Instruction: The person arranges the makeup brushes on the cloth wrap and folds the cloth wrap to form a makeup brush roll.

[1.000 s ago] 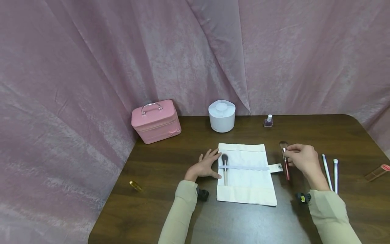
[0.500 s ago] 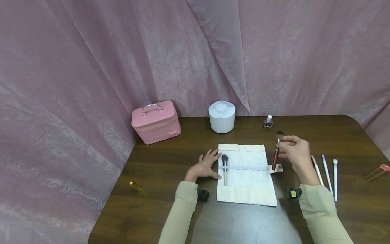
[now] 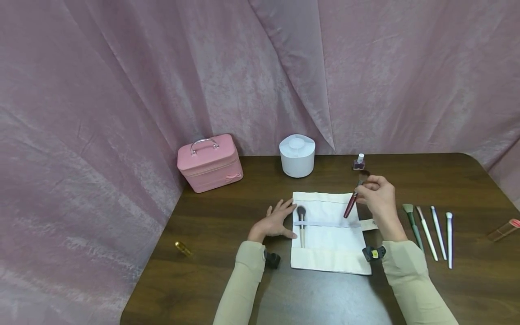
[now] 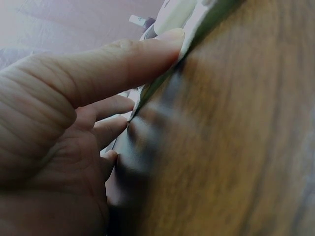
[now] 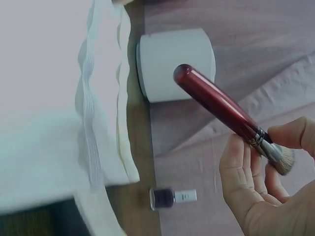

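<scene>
A makeup brush with a glossy red handle [image 5: 216, 102] is pinched near its metal collar by my right hand [image 3: 378, 198]. Its bristles [image 5: 284, 161] point up and away, and the handle end hangs over the right part of a white cloth brush roll [image 3: 325, 250]. My left hand [image 3: 274, 222] rests at the roll's left edge with fingers spread, the thumb [image 4: 128, 66] and fingertips touching the cloth border. Near that edge a dark-bristled brush with a pale handle [image 3: 302, 228] lies under the roll's elastic band [image 3: 329, 224].
Right of the roll lie a green brush [image 3: 413, 228], a white-handled brush [image 3: 427, 234] and two slim white brushes. A lipstick tube [image 3: 503, 230] is farther right. Behind stand a pink case [image 3: 209, 164], a white round container [image 3: 297, 158] and nail polish [image 3: 359, 162]. A gold tube [image 3: 183, 248] lies left.
My right hand has carried the red-handled brush leftward from the roll's strap to over its right part, uncovering the green brush. My left hand stays at the roll's edge.
</scene>
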A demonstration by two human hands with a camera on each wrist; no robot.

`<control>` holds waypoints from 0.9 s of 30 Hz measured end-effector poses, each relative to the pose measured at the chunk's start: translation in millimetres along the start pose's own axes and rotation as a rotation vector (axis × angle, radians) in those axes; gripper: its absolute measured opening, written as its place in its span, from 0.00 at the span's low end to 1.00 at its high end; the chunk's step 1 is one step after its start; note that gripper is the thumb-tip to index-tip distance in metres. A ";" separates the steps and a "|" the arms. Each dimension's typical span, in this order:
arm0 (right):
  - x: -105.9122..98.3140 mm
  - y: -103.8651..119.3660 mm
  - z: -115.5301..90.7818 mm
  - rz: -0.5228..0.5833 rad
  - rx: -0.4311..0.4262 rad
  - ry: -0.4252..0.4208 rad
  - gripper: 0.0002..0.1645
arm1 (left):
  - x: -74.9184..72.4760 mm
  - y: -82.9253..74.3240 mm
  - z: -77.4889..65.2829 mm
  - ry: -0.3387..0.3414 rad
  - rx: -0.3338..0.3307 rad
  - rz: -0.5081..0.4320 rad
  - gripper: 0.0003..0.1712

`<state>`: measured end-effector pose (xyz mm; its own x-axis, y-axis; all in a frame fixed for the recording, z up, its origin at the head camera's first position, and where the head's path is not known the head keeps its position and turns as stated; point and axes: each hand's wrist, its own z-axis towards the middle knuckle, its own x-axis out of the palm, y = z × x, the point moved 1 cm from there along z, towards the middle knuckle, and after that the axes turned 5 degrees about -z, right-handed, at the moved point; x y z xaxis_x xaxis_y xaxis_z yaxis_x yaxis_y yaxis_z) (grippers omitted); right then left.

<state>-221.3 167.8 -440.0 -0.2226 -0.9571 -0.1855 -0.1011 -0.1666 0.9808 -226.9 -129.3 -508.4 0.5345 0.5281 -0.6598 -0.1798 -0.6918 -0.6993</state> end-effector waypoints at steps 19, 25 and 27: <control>51.0 -10.1 -0.8 0.230 0.029 -0.030 0.19 | 1.0 -0.3 0.7 -0.008 -0.009 -0.005 0.56; 59.8 -18.9 -1.5 0.190 0.087 -0.023 0.19 | 0.4 -0.9 0.3 -0.006 -0.016 -0.004 0.56; 62.6 -22.1 -1.3 0.180 0.097 -0.016 0.19 | 0.3 -0.8 0.3 -0.006 -0.015 -0.003 0.56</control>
<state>-231.7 111.3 -473.2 -0.2606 -0.9654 -0.0090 -0.1514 0.0317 0.9880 -226.8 -128.5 -508.1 0.5299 0.5330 -0.6596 -0.1659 -0.6976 -0.6970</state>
